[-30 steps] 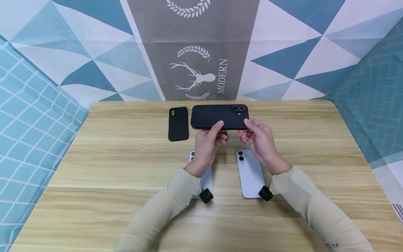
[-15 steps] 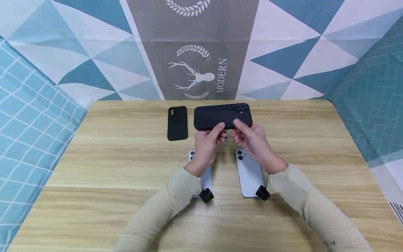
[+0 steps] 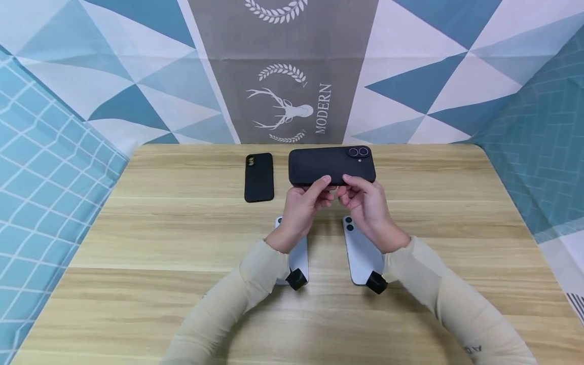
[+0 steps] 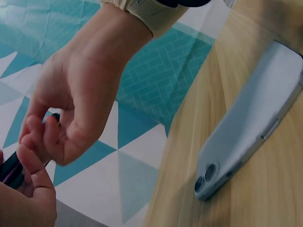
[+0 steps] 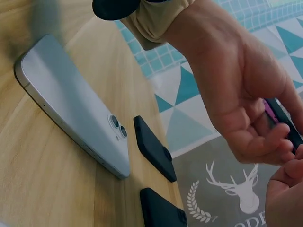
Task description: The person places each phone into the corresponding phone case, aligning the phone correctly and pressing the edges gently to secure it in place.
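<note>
A smartphone in a black case (image 3: 332, 165) is held sideways above the table's far part, its back and two lenses towards me. My left hand (image 3: 298, 215) pinches its lower edge near the middle, thumb on the back. Close beside it, my right hand (image 3: 370, 215) grips the same edge, thumb also on the back. In the right wrist view a purple strip (image 5: 271, 111) shows along the held phone's side. Below the hands lie two pale blue phones, the left phone (image 3: 298, 261) partly covered by my left wrist and the right phone (image 3: 362, 258) by my right wrist.
A black phone case (image 3: 258, 177) with a camera cutout lies at the back left of the wooden table (image 3: 159, 228). The right wrist view shows a second black case-shaped piece (image 5: 161, 208). Patterned cloth (image 3: 410, 66) hangs behind the table.
The black-cased phone has shifted slightly right and up. My right hand has slid its grip leftward along the lower edge, from the phone's right corner to beside my left thumb.
</note>
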A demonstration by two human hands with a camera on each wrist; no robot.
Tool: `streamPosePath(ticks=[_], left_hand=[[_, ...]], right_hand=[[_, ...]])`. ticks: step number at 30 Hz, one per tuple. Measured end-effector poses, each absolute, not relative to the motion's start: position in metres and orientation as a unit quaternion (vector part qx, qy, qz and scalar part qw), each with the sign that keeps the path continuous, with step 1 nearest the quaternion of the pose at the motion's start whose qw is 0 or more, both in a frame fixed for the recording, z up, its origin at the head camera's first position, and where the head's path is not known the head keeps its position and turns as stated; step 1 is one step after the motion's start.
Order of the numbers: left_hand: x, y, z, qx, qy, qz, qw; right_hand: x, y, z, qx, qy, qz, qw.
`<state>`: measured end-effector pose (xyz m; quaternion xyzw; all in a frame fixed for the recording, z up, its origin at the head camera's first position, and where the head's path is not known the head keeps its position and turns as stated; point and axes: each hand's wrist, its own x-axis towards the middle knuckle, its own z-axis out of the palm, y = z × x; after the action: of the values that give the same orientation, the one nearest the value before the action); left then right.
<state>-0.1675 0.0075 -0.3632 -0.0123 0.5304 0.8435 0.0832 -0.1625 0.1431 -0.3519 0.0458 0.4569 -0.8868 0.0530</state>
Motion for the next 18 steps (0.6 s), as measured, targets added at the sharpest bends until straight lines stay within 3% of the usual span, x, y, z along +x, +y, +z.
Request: streamPosePath(ticks=[10, 18], left_hand=[[-0.165, -0.009, -0.364, -0.013, 0.511, 0.854, 0.097], [-0.164, -0.006, -0.367, -0.007, 0.505, 0.859, 0.087]], right_hand=[[-0.165, 0.162, -0.354, 0.059, 0.449, -0.890, 0.054], [-0.165, 0.163, -0.353, 0.039, 0.460, -0.881, 0.101]])
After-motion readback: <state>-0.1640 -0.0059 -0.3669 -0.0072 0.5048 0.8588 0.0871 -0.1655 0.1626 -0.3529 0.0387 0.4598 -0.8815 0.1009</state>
